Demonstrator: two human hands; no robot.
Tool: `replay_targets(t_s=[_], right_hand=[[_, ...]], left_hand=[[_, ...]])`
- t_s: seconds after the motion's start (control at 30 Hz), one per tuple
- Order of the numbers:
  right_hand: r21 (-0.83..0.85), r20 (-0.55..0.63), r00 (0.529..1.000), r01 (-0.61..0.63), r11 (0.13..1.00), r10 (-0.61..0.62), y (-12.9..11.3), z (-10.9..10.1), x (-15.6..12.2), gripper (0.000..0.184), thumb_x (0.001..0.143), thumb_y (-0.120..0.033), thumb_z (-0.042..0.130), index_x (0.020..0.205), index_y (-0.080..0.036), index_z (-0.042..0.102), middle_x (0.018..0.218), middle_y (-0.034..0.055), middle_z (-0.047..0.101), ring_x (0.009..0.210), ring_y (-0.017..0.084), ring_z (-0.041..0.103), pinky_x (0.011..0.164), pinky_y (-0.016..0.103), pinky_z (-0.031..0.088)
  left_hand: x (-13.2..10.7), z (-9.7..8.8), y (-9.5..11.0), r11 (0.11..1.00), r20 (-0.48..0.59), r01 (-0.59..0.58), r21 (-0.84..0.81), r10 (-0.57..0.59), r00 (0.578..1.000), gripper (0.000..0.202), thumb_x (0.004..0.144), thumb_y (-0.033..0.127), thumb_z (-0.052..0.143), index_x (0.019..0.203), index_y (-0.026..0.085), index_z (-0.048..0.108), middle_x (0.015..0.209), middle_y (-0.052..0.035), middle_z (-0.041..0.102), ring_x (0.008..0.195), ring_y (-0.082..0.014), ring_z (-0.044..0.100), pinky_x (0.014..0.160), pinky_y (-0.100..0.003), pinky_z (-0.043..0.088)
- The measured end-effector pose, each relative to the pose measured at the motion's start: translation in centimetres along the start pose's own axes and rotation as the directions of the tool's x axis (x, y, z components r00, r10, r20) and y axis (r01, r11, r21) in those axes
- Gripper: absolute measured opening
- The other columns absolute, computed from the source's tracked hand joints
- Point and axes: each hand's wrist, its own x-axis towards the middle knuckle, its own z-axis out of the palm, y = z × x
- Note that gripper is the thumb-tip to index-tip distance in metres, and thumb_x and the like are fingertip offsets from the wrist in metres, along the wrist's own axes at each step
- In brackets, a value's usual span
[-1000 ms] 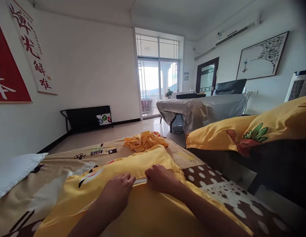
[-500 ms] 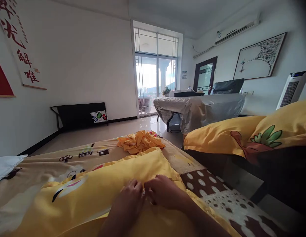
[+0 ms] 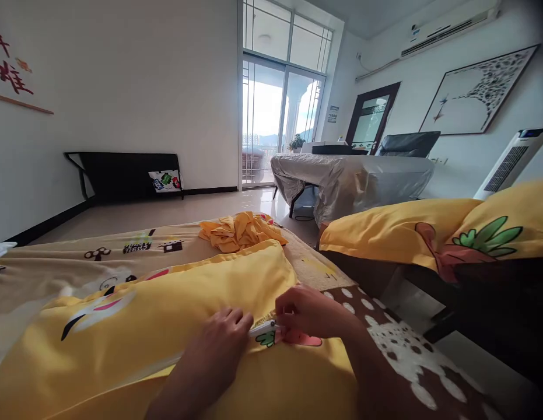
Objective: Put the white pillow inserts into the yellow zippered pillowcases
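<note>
At lower centre, the right hand (image 3: 304,312), grip closed, pinches the zipper (image 3: 261,329) of a yellow pillowcase (image 3: 166,309); whether the curled left hand (image 3: 223,341) holds fabric, I cannot tell. Crumpled orange cloth (image 3: 240,232) lies mid-frame; carrot-print pillow (image 3: 389,227), right.

Daylight glares through glass doors (image 3: 283,119); foreground dim.

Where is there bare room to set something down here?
The blanket is bare left of the crumpled cloth, beyond the yellow cover; its spotted part, right of the right hand, is free too. Floor shows bare between the black frame and the desk. It is crowded at the zip, where the left hand sits close.
</note>
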Motion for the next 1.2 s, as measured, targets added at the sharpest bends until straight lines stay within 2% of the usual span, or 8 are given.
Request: replay_targets(t_s=[0.07, 0.13, 0.33, 0.53, 0.83, 0.93, 1.07, 1.2], right_hand=[[0.031, 0.110, 0.994, -0.006, 1.000, 0.003, 0.4, -0.3, -0.2, 0.014, 0.072, -0.020, 0.058, 0.073, -0.017, 0.072, 0.059, -0.0027, 0.064, 0.051, 0.006, 0.050, 0.051, 0.018, 0.031], [0.017, 0.138, 0.990, 0.012, 1.000, -0.014, 0.5, -0.3, -0.4, 0.014, 0.073, -0.024, 0.060, 0.074, -0.018, 0.073, 0.058, -0.0024, 0.064, 0.051, 0.007, 0.049, 0.052, 0.018, 0.032], [-0.198, -0.083, 0.994, 0.059, 0.978, -0.077, -0.3, 0.2, -1.1, 0.013, 0.070, -0.019, 0.060, 0.068, -0.020, 0.072, 0.076, -0.0001, 0.064, 0.063, 0.008, 0.049, 0.059, 0.021, 0.030], [-0.290, -0.068, 0.998, -0.005, 0.957, -0.016, -0.4, 0.4, -1.1, 0.013, 0.069, -0.019, 0.059, 0.062, -0.019, 0.069, 0.068, -0.0004, 0.058, 0.059, 0.009, 0.043, 0.054, 0.024, 0.023], [-0.254, -0.082, 0.993, 0.065, 0.965, -0.088, -0.1, -0.4, -1.6, 0.019, 0.071, -0.011, 0.054, 0.061, -0.020, 0.068, 0.062, -0.0018, 0.059, 0.059, 0.009, 0.046, 0.056, 0.023, 0.027], [-0.259, -0.077, 0.994, 0.060, 0.964, -0.083, -0.4, -0.6, -1.6, 0.019, 0.072, -0.012, 0.054, 0.060, -0.018, 0.068, 0.063, -0.0010, 0.061, 0.059, 0.009, 0.047, 0.057, 0.023, 0.029], [-0.115, -0.125, 0.984, 0.116, 0.987, -0.130, -0.1, -1.0, -1.5, 0.020, 0.080, -0.017, 0.051, 0.071, -0.018, 0.070, 0.070, 0.0002, 0.065, 0.063, 0.009, 0.052, 0.060, 0.021, 0.034], [-0.043, -0.278, 0.961, -0.023, 0.999, 0.010, 1.0, -1.5, -1.6, 0.020, 0.082, -0.024, 0.051, 0.079, -0.019, 0.070, 0.064, -0.0016, 0.062, 0.058, 0.009, 0.049, 0.057, 0.020, 0.034]], left_hand=[[-0.1, 0.0, 0.2, 1.000, 0.010, -0.011, -0.003, 0.011, 1.000, 0.027, 0.085, 0.009, 0.031, 0.091, 0.019, 0.055, 0.096, -0.0071, 0.058, 0.087, -0.0218, 0.053, 0.076, -0.035, 0.043], [-0.2, 0.1, 0.3, 1.000, 0.021, -0.013, 0.005, 0.013, 1.000, 0.027, 0.084, 0.008, 0.032, 0.090, 0.019, 0.056, 0.094, -0.0075, 0.058, 0.086, -0.0213, 0.053, 0.076, -0.035, 0.043], [-0.1, 0.6, 0.5, 0.999, 0.015, 0.000, 0.048, -0.001, 1.000, 0.027, 0.085, 0.012, 0.031, 0.092, 0.020, 0.057, 0.096, -0.0090, 0.057, 0.088, -0.0239, 0.054, 0.077, -0.039, 0.044], [-0.3, 0.4, 0.7, 0.999, -0.001, 0.025, 0.037, -0.025, 1.000, 0.028, 0.085, 0.013, 0.031, 0.091, 0.020, 0.058, 0.094, -0.0092, 0.058, 0.088, -0.0238, 0.054, 0.077, -0.039, 0.044], [2.0, 3.2, 3.3, 0.994, -0.274, 0.095, 0.052, -0.077, 0.959, 0.022, 0.091, 0.023, 0.037, 0.099, 0.018, 0.057, 0.100, -0.0102, 0.056, 0.095, -0.0283, 0.050, 0.080, -0.045, 0.043], [2.4, 4.0, 3.5, 0.997, -0.277, 0.063, 0.053, -0.046, 0.960, 0.024, 0.093, 0.023, 0.034, 0.097, 0.017, 0.058, 0.097, -0.0099, 0.056, 0.093, -0.0273, 0.049, 0.080, -0.045, 0.042], [2.4, 4.3, 3.3, 0.999, -0.204, 0.000, 0.051, 0.011, 0.979, 0.028, 0.090, 0.011, 0.033, 0.098, 0.017, 0.059, 0.095, -0.0095, 0.056, 0.091, -0.0252, 0.049, 0.079, -0.043, 0.041], [2.4, 4.3, 3.1, 0.999, -0.227, -0.048, 0.017, 0.050, 0.973, 0.028, 0.091, 0.012, 0.034, 0.100, 0.019, 0.059, 0.095, -0.0077, 0.057, 0.090, -0.0250, 0.048, 0.080, -0.043, 0.042]])
